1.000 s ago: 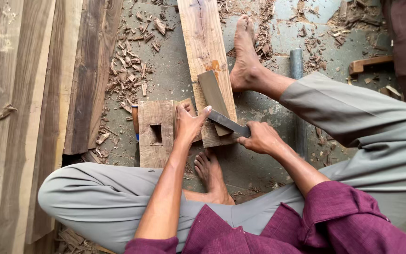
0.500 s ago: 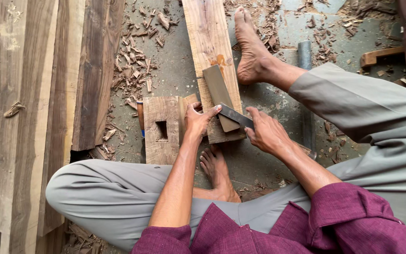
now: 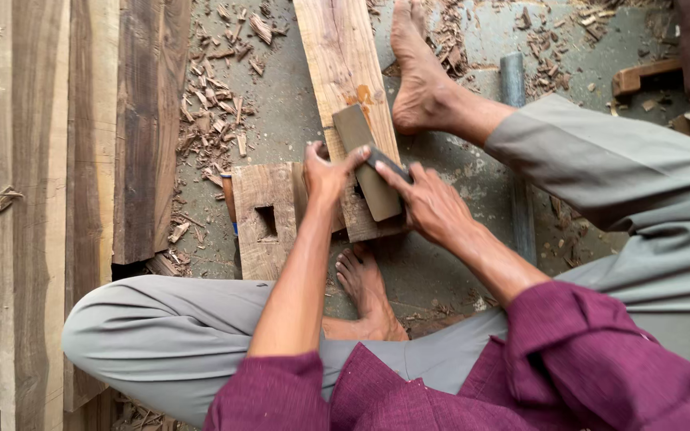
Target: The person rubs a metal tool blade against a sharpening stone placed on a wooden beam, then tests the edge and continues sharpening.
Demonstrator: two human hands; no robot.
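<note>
Two hands meet over the grey sharpening stone [image 3: 369, 164], which lies on the near end of a long plank [image 3: 345, 72] on the floor, just right of a wooden block with a square hole [image 3: 263, 219]. My left hand [image 3: 327, 172] has its fingertips pressed down on a dark flat blade [image 3: 389, 165] laid across the stone, and my right hand [image 3: 433, 206] is clamped around the blade's near end. I judge the blade stiff, thin and sharp-edged, likely slick from the stone's slurry, best held by its back end with flat pressure near the edge; the stone looks heavy and brittle. Compared with half a second ago, both hands and the blade have moved farther up the stone.
</note>
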